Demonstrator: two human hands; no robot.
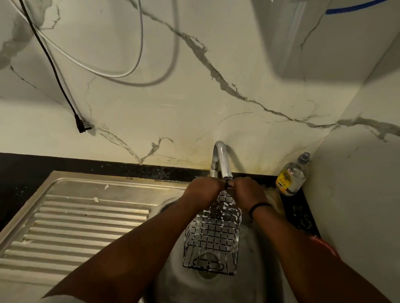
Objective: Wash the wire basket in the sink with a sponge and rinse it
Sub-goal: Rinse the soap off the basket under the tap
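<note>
Wire basket [213, 234]: held tilted over the round sink [253, 275], far end raised under the tap [221, 161], near end low above the drain [206, 269]; white suds cling to its wires.
My left hand [204, 189]: fingers curled on the basket's top edge, just below the spout.
My right hand [246, 192]: gripping the same edge, almost touching the left; dark band [259, 206] on the wrist.
Draining board [77, 219]: ribbed steel, left of the sink.
Soap bottle [293, 175]: upright in the bench corner, yellow label.
Black plug [82, 125]: hanging on its cable against the marble wall [173, 104].
Red item [325, 246]: partly hidden at right.
</note>
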